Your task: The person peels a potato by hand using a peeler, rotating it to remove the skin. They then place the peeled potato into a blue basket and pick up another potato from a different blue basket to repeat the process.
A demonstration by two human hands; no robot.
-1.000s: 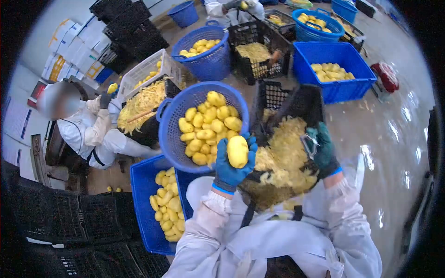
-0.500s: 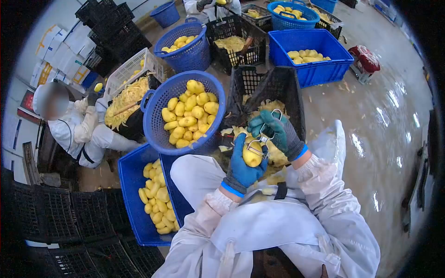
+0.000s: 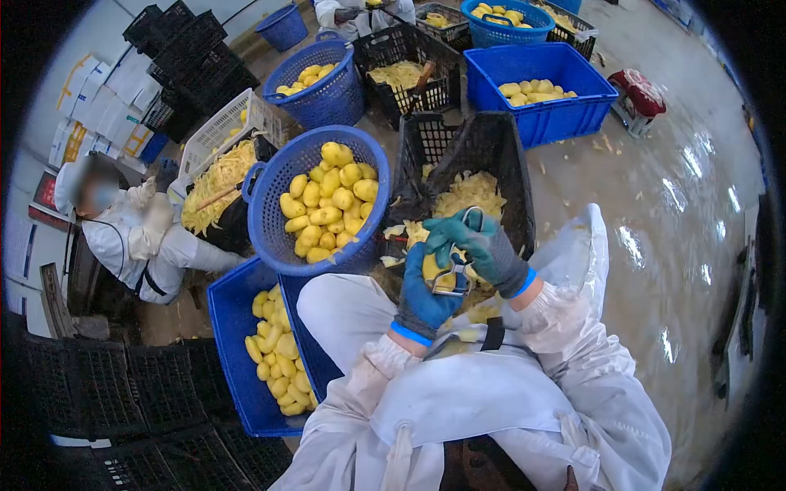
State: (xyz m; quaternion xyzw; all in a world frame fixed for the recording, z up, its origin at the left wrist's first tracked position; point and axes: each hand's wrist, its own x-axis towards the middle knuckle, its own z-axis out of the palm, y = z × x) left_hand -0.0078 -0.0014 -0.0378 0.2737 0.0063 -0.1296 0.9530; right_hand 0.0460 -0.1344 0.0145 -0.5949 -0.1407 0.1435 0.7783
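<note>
My left hand, in a blue glove, is closed around a yellow potato, partly hidden by the fingers. Gripped in my right hand, in a green and grey glove, is a metal peeler with a wire handle. Its head lies across the near end of the potato. Just beyond both hands stands a black crate with potato peelings inside. To the left of it, a round blue basket holds several whole potatoes.
By my left knee stands a blue bin with smooth, pale potatoes. Black crates lie at the lower left. A co-worker in white sits at the left beside peelings. Another blue bin and a red-topped stool stand farther back.
My right hand has drawn the peeler toward me, down along the potato to its near end. The potato now sits tilted deeper in my left hand. The view has shifted slightly.
</note>
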